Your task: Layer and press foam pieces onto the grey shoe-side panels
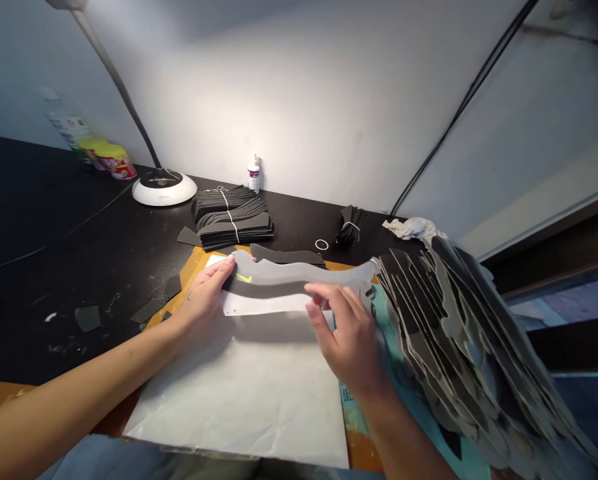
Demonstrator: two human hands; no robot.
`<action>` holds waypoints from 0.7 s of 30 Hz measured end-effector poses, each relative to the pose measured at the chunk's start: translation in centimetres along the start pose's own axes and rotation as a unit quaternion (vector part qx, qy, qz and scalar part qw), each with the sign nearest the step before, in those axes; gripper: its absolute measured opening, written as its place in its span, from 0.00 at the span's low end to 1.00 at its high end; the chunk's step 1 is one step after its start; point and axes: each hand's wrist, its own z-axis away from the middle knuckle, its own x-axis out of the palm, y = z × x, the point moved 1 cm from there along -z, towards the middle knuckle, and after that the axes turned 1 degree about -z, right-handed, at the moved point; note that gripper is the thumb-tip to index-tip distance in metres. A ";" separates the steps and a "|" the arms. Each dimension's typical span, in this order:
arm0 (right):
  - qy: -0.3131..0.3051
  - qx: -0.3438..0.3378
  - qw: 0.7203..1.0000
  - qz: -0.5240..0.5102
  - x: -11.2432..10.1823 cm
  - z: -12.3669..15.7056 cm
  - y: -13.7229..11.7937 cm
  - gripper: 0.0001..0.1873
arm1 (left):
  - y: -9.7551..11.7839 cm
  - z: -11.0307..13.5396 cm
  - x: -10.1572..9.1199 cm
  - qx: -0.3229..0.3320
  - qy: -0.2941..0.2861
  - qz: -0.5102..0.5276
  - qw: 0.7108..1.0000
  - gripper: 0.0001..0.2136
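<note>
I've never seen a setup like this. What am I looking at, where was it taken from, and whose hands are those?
There's no robot here: just a person's bare hands, in one picture from a camera worn on that person's head, looking forward and down. The left hand grips one end of a wavy piece with grey, black and white bands and a yellow-green mark. The right hand is at the other end, fingers bent; whether it touches is hard to tell. Below lies a white sheet. On the black desk behind are a lamp, a tied bundle of dark pieces and a small bottle. To the right is a large pile of grey and black pieces.
</note>
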 end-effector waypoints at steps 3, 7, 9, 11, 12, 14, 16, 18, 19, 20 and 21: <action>-0.056 0.034 0.997 -0.037 0.2 0.4 -0.3 0.15 | 0.1 -0.2 0.3 -0.015 0.035 0.071 0.997 0.23; -0.155 0.138 0.977 -0.051 1.4 0.8 0.4 0.26 | 0.9 0.1 1.1 -0.015 0.040 0.110 0.993 0.21; -0.179 0.214 0.952 -0.126 2.1 0.8 0.7 0.26 | 1.3 0.3 1.4 0.002 0.031 0.104 0.994 0.23; -0.181 0.284 0.909 -0.246 2.7 0.9 0.9 0.27 | 1.5 0.5 1.5 0.017 0.021 0.093 0.995 0.25; -0.176 0.313 0.881 -0.309 3.1 0.8 0.8 0.28 | 1.5 0.5 1.4 0.020 0.018 0.090 0.996 0.25; -0.165 0.355 0.824 -0.409 3.6 0.8 0.7 0.31 | 1.4 0.5 1.2 0.029 0.017 0.088 0.996 0.26; -0.157 0.384 0.785 -0.460 3.9 0.6 0.5 0.32 | 1.2 0.4 0.9 0.041 0.013 0.089 0.995 0.25; -0.152 0.407 0.765 -0.475 3.9 0.4 0.4 0.33 | 1.0 0.4 0.7 0.046 0.001 0.086 0.995 0.24; -0.146 0.419 0.759 -0.477 3.9 0.4 0.4 0.33 | 0.9 0.4 0.7 0.046 -0.004 0.085 0.995 0.24; -0.141 0.428 0.754 -0.478 3.8 0.3 0.4 0.32 | 0.9 0.5 0.7 0.044 -0.006 0.084 0.996 0.24; -0.136 0.434 0.751 -0.478 3.7 0.3 0.4 0.32 | 0.9 0.5 0.7 0.042 -0.007 0.083 0.996 0.24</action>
